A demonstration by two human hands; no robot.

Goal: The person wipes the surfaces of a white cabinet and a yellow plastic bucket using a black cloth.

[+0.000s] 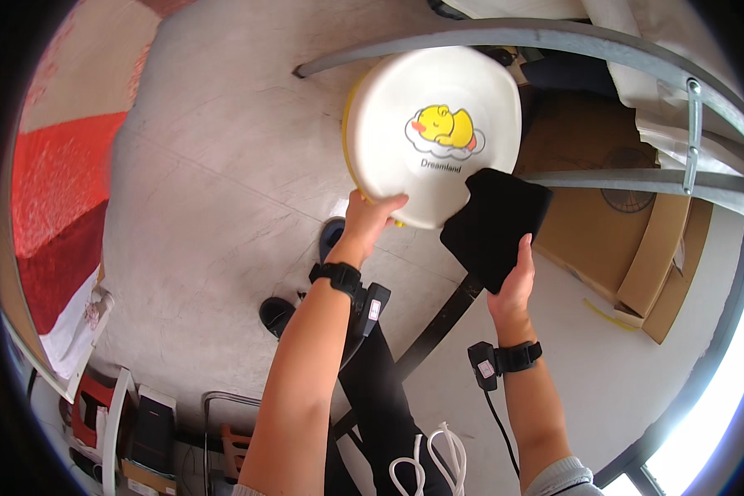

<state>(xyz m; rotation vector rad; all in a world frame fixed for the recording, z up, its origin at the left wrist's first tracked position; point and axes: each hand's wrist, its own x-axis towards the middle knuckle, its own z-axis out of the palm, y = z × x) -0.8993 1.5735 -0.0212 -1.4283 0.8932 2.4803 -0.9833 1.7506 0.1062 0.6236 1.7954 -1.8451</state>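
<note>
My left hand (369, 223) grips the near rim of a white round plastic basin (384, 130), thumb on the inner face and fingers hidden underneath. The basin has a yellow outer side, and its face bears a sleeping-duck picture with writing. My right hand (516, 282) holds a flat matte-black piece (496, 226), thumb along its right edge; its material cannot be made out. One upper corner of the black piece overlaps the basin's lower right rim in the view; whether they touch is unclear. Black straps with small boxes circle both wrists.
A grey metal frame (533, 34) arches over the basin's far side. Cardboard boxes (586, 248) stand at right, behind a lower grey bar (620, 180). A dark bar (440, 325) runs under my forearms. Red and beige fabric (62, 180) hangs at left; slippers (277, 315) are on the floor.
</note>
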